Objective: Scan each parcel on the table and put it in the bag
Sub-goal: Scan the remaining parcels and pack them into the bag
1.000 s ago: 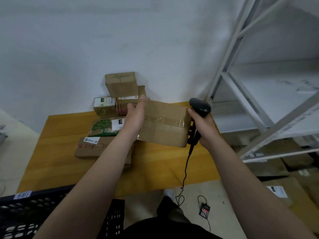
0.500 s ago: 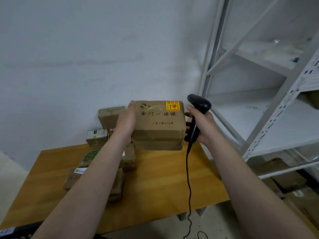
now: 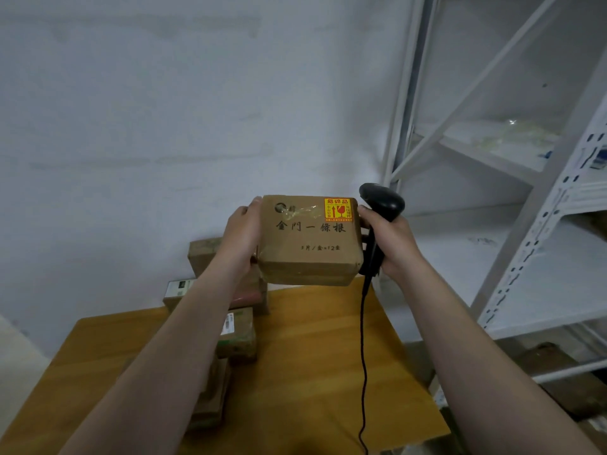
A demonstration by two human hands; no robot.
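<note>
Parcel (image 3: 308, 241) lifted up off table (image 3: 312, 372) level to in front of wall, turned since 1 s ago: printed face with yellow-red sticker (image 3: 338, 210) now toward camera. Camera tilted up; black crate gone from view.

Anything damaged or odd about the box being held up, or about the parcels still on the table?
The brown cardboard box carries a yellow-and-red fragile sticker and wrinkled clear tape; its lower edge looks slightly rounded and worn. No shipping label shows on this face. Parcels on the wooden table lie in a loose pile.

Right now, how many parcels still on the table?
4 visible: tall box by the wall, white-labelled box beside it, green-printed box, flat box nearest. The left arm may hide more.
</note>
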